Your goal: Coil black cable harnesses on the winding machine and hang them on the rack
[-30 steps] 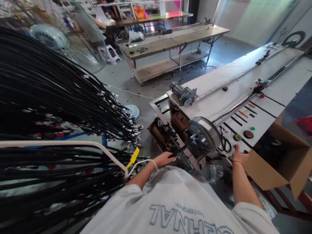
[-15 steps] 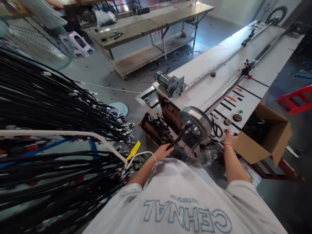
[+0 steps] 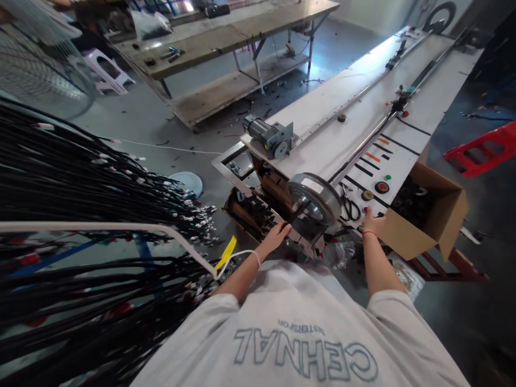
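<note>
A workshop with a grey concrete floor, seen from above the person's head. At far left, a rack of long black cables [image 3: 80,177] fans toward the centre, their ends tagged white. A white cord loops round the left wrist. The left hand [image 3: 276,236], fingers loosely spread, rests on the metal frame [image 3: 258,207] at the near end of a long white table [image 3: 342,140] that runs away up and right. Just right of it stands a round metal wheel [image 3: 314,198]. The right hand [image 3: 373,223], open and flat, touches the table edge near scissors [image 3: 350,207] and a cardboard box [image 3: 427,226]. The white shirt [image 3: 302,344] reads "CEHNAL", upside down.
</note>
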The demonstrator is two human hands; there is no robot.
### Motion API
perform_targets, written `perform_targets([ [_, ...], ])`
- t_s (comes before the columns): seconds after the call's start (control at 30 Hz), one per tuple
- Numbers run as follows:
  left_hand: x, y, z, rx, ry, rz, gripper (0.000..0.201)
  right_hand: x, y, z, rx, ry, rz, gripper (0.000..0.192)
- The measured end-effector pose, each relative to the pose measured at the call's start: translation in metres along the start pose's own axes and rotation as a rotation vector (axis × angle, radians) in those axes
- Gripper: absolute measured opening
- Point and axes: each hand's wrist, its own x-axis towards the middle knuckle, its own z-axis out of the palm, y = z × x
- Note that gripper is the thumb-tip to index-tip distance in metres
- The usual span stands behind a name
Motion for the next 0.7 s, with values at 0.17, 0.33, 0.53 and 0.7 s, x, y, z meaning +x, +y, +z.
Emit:
perform_targets([
  [0.17, 0.004, 0.006, 0.011, -0.258, -0.061, -0.153, 0.06, 0.001, -0.002, 0.003, -0.067, 0.07, 0.04, 0.071],
  [0.33, 0.001, 0.009, 0.014, -0.319, -0.104, -0.097, 0.062, 0.003, 0.0, 0.003, -0.029, 0.056, 0.032, 0.076],
  [0.53, 0.004, 0.007, 0.02, -0.32, -0.041, -0.135, 0.063, 0.005, 0.003, 0.005, -0.043, 0.057, 0.031, 0.073],
  [0.7, -0.006, -0.01, 0.006, -0.198, -0.273, -0.108, 0.056, 0.007, 0.006, 0.008, -0.015, 0.058, -0.012, 0.074],
])
